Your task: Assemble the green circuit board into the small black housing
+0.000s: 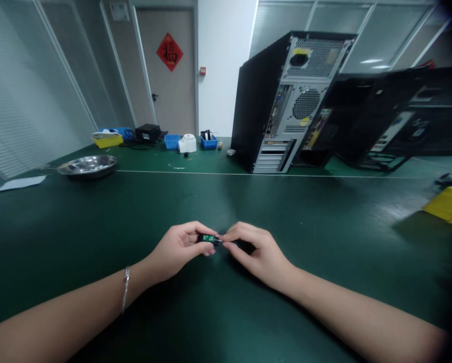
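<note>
Green circuit board (pixel 207 238) | pinched between left hand (pixel 176 249) fingertips | right hand (pixel 256 249) touching its end

Green table (pixel 195 196), steel bowl (pixel 88 165) at left, upright computer tower (pixel 282 101), blue bins (pixel 172 141), perhaps a white dispenser (pixel 187 143)

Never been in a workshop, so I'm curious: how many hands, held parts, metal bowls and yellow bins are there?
Hands: 2, left hand, right hand
Held parts: 1, small green board
Bowls: 1, metal bowl
Bins: 2, yellow bins
Total: 6
</note>
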The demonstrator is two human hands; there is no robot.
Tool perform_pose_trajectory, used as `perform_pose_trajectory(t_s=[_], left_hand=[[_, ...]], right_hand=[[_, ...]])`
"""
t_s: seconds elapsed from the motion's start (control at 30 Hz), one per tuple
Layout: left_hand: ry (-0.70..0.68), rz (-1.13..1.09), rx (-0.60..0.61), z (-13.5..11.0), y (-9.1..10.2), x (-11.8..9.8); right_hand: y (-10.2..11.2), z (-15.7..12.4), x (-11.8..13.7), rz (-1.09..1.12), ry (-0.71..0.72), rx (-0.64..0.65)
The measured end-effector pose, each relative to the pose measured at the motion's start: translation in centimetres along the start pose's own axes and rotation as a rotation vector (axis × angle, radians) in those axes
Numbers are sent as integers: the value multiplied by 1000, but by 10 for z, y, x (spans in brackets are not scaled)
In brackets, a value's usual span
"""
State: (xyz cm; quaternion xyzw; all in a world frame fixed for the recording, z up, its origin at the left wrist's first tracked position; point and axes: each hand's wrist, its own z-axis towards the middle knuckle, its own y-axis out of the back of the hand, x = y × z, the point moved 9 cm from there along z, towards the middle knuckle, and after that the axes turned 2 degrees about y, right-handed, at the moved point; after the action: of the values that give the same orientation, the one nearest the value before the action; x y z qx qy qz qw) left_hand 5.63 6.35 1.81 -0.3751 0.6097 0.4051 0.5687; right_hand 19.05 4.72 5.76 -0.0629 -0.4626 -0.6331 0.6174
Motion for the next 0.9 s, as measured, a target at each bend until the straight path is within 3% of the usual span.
perform_pose_trajectory(t_s=[0.53, 0.9], left_hand=[[-108, 177, -84, -6, 4, -9], [-58, 74, -69, -4, 2, -7]], right_hand=[[-1, 0, 0, -32, -9, 1], [-1, 0, 1, -7, 1, 3]])
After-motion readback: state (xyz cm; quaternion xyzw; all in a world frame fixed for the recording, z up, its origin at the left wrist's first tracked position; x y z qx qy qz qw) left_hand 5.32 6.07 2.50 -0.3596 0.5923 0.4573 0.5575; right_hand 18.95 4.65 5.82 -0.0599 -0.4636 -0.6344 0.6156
